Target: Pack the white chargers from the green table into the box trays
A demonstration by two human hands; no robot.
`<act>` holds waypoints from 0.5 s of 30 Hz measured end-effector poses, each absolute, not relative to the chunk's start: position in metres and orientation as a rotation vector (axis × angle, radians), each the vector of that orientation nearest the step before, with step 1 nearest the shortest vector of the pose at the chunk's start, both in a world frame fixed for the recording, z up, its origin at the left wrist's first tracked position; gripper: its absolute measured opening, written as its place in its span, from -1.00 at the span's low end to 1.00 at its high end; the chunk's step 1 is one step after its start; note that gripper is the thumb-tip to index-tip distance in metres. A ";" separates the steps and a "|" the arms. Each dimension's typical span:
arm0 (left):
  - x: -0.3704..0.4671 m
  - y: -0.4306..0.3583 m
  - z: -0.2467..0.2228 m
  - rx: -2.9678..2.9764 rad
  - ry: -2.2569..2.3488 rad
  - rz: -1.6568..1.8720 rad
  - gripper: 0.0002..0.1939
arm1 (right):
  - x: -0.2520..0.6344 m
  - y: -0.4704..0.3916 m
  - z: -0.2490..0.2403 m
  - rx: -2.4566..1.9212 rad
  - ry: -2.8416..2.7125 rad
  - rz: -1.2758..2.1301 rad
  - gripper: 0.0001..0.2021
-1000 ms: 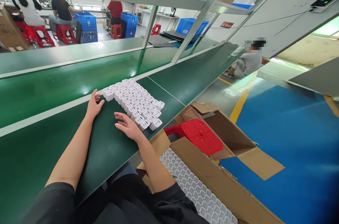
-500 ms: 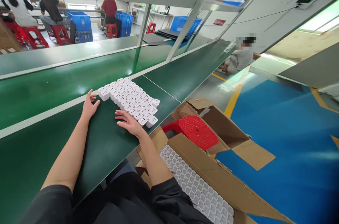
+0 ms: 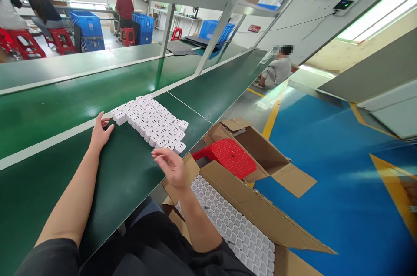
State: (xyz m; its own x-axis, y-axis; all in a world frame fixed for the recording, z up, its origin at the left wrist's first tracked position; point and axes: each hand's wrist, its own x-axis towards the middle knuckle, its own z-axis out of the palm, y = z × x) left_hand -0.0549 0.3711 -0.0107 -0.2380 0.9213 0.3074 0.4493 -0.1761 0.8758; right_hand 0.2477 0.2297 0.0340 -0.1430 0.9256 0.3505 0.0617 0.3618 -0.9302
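A tight group of white charger blocks [image 3: 152, 121], with dark slots on their top faces, stands in slanting rows on the green work surface [image 3: 127, 176]. My left hand [image 3: 101, 132] rests at the group's left end, thumb and fingers apart, with nothing in it. Its fingertips are close to the leftmost blocks; whether they touch I cannot tell. My right hand [image 3: 171, 166] is over the front edge of the surface, just nearer to me than the group. Its fingers are loosely bent and apart, slightly blurred, and no block shows in them.
Below on the right, an open cardboard box [image 3: 247, 197] holds many white blocks in rows. Beyond it are a red stool [image 3: 233, 157] and another open box [image 3: 270, 158]. A metal shelf frame [image 3: 215, 32] stands behind the surface. Other people sit farther off.
My right hand has drawn back from the blocks toward the table's front edge and the box, its fingers more bent. My left hand keeps its place beside the group. The view has turned slightly right.
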 end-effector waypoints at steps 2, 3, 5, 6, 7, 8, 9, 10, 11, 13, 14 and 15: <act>-0.056 0.372 -0.012 1.576 1.650 1.397 -0.20 | 0.275 0.227 0.025 -1.106 -1.318 0.789 -0.75; -0.056 0.372 -0.012 1.577 1.652 1.394 -0.20 | 0.289 0.231 0.019 -1.194 -1.224 0.707 -0.73; -0.057 0.372 -0.013 1.579 1.653 1.388 -0.20 | 0.316 0.247 0.010 -1.330 -1.102 0.625 -0.65; -0.057 0.372 -0.013 1.581 1.652 1.386 -0.20 | 0.328 0.259 0.007 -1.373 -1.086 0.626 -0.59; -0.057 0.372 -0.012 1.584 1.650 1.384 -0.20 | 0.337 0.272 0.005 -1.396 -1.092 0.640 -0.54; -0.058 0.372 -0.012 1.585 1.649 1.383 -0.20 | 0.344 0.286 0.005 -1.409 -1.109 0.658 -0.50; -0.058 0.372 -0.012 1.585 1.649 1.384 -0.20 | 0.350 0.300 0.005 -1.414 -1.128 0.674 -0.46; -0.058 0.371 -0.012 1.585 1.650 1.385 -0.20 | 0.354 0.314 0.006 -1.420 -1.144 0.688 -0.43; -0.058 0.371 -0.012 1.584 1.652 1.387 -0.20 | 0.356 0.326 0.007 -1.430 -1.155 0.702 -0.41; -0.058 0.372 -0.013 1.582 1.654 1.390 -0.20 | 0.358 0.347 0.008 -1.456 -1.170 0.738 -0.40; -0.058 0.372 -0.013 1.581 1.654 1.392 -0.20 | 0.358 0.354 0.008 -1.467 -1.178 0.759 -0.41; -0.059 0.372 -0.013 1.581 1.653 1.393 -0.20 | 0.359 0.360 0.008 -1.474 -1.188 0.780 -0.43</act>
State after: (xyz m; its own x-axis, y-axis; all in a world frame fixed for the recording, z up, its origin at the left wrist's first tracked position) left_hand -0.0585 0.3718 -0.0129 -0.2344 0.9228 0.3058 0.4576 -0.1728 0.8722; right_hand 0.3585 0.3596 0.0082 0.2971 0.9478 0.1160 0.2711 0.0327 -0.9620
